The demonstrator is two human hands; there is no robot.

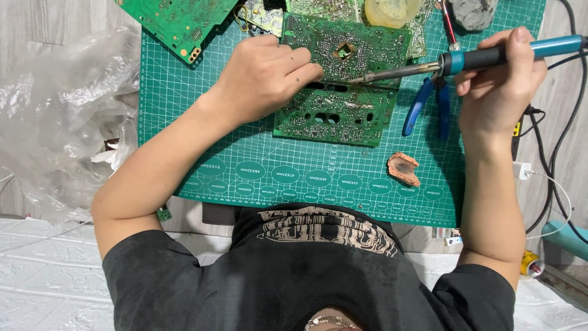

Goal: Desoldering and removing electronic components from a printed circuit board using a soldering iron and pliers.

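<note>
**Soldering iron working a joint on the green circuit board**

The left hand (266,76) is pressing down on the green circuit board (343,86), fingers curled over its left part and pinning it flat to the cutting mat (257,178) near the far edge of the bench. The right hand (499,79) is closed around the blue handle of the soldering iron (465,60), holding it like a pen, and the metal tip is reaching in from the right to touch the board just beside the left fingertips. The two hands are sitting well apart.

Doing this well seems to call for keeping the board pinned so it is not sliding, steadying the right wrist, and resting the tip on one joint only, clear of the holding fingers, which are lying close to the hot metal.

Blue-handled pliers (422,104) are lying just right of the board under the iron's shaft. A brownish lump (404,168) is sitting near the mat's front right corner. Crumpled clear plastic (61,116) is piling up off the left edge, and more green boards (177,21) are overlapping the far left corner.
</note>
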